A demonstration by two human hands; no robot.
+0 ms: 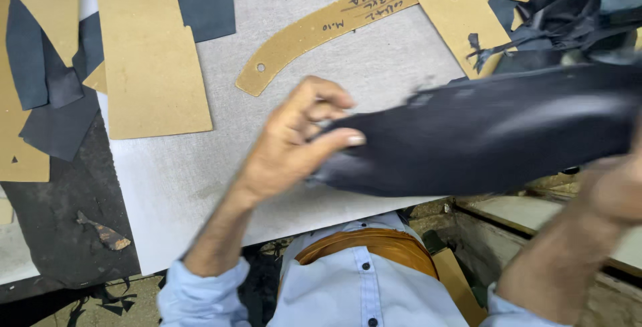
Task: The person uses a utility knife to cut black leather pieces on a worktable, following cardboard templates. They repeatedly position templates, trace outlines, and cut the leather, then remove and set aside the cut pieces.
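Nearest, shirt: a light blue buttoned shirt (361, 287) fills the bottom edge, below both wrists, with an orange-brown collar-like band at its top.
Left hand: the left hand (294, 143) is clamped on the near end of a dark leather piece (495, 133), thumb on top and fingers curled under it.
Right hand: the right hand (618, 190) sits blurred at the picture's right edge, against the far end of the same leather; I cannot tell whether its fingers are closed.
Dark leather piece: it stretches between the two hands, lifted off the surface, navy to black, smeared by motion.
Grey board: a pale grey board (200, 180) lies under and beyond the left hand, its near edge just above the shirt.
Black mat: to the left of the left forearm, a black mat (60, 233) carries a small brownish scrap (103, 232).
Curved template: just beyond the left hand's knuckles lies a long curved cardboard template (321, 29) with a punched hole and handwriting.
Tagged template: beyond the leather, a squarer cardboard template (461, 16) with a hole rests by the curved one.
Tall template: farther left of the left hand, a tall rectangular cardboard template (150, 53) lies on the board.
Leather offcuts: dark blue offcuts (50, 86) lie at the far left, partly under cardboard.
Leather heap: beyond the right hand, a crumpled heap of dark leather strips (575, 6) fills the far corner.
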